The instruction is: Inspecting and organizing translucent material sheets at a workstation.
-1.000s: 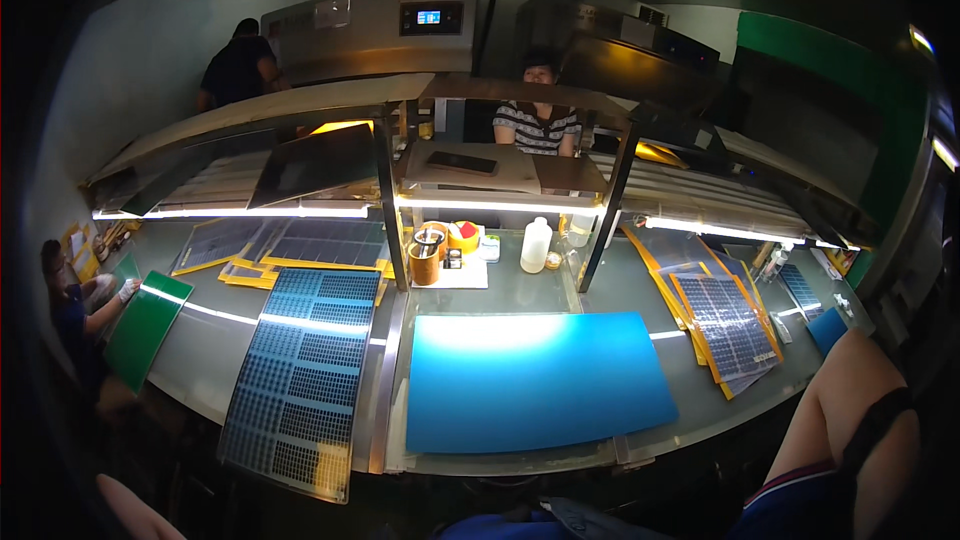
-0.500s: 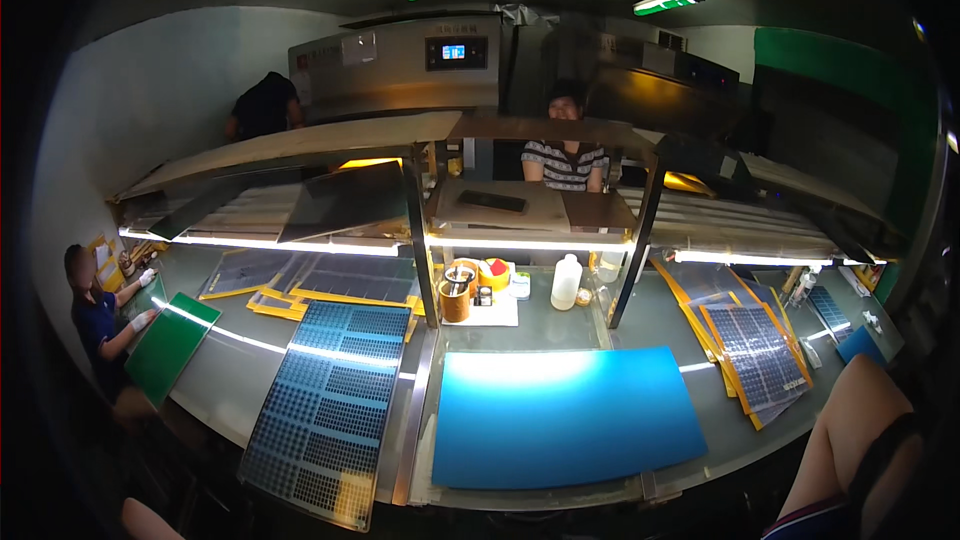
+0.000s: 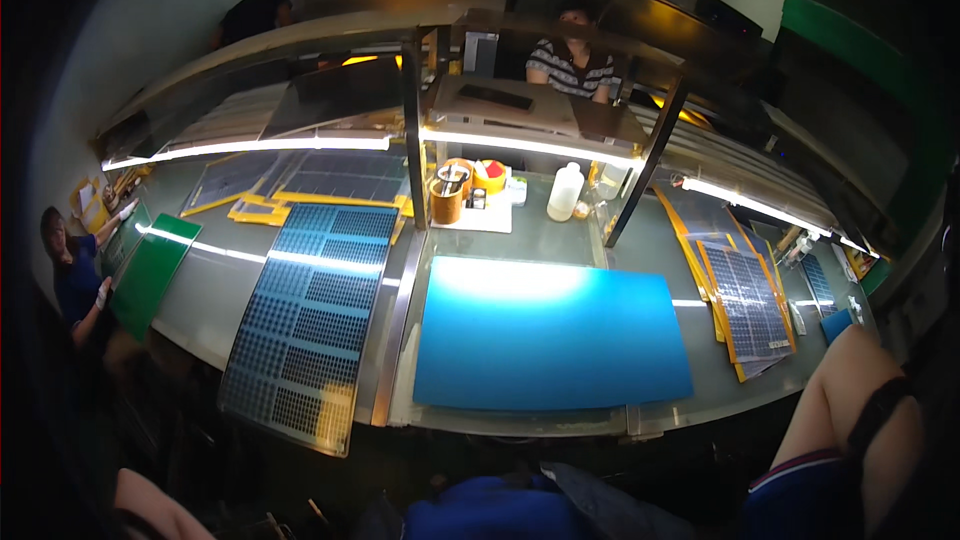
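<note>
Co-worker's hand (image 3: 103, 292) lower beside green panel (image 3: 153, 278), blue panel (image 3: 553, 340) unmoved

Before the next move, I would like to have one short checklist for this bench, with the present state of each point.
1. Blue panel lying fully on the bench: ok.
2. Blue panel's surface free of glare: not ok, bright reflection along its far part.
3. Patterned sheet fully supported: not ok, near end juts past the bench edge.
4. White bottle upright and apart from the blue panel: ok.
5. Light tube above lit: ok.
6. Both hands free: cannot tell, fingers out of view.
</note>
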Demonstrator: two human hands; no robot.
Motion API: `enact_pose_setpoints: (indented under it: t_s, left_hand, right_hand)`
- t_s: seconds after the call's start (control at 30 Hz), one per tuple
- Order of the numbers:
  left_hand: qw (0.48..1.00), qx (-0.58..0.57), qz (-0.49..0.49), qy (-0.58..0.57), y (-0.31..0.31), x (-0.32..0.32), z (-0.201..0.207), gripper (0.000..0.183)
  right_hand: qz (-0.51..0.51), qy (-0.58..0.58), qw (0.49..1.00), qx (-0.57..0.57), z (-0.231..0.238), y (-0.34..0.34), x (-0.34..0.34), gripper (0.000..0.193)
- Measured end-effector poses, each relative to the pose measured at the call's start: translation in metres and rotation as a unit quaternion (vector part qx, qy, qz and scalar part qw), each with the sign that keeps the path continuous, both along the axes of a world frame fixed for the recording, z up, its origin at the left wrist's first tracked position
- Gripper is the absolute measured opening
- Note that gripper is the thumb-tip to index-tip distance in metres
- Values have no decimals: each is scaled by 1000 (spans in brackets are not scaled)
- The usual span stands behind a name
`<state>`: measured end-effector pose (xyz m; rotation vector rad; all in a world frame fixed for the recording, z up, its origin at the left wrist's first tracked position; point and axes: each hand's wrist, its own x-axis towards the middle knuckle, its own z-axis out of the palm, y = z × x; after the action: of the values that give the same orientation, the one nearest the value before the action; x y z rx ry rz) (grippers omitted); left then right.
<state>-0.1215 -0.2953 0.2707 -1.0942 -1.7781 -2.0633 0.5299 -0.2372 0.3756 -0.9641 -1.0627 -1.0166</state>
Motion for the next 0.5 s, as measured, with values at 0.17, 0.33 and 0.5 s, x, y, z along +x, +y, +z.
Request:
enact_pose_setpoints:
  t_s: [0.17, 0.33, 0.5]
  left_hand:
    - [999, 36, 11, 8, 3, -10, -15, 50]
    - [958, -264, -71, 85, 43, 1, -119, 52]
    - [735, -594, -104, 310, 13, 2, -223, 62]
  right_hand:
    - [179, -26, 975, 128, -24, 99, -51, 49]
    - [353, 108, 785, -497, -210, 191, -199, 36]
    - [485, 129, 578, -643, -315, 175, -290, 20]
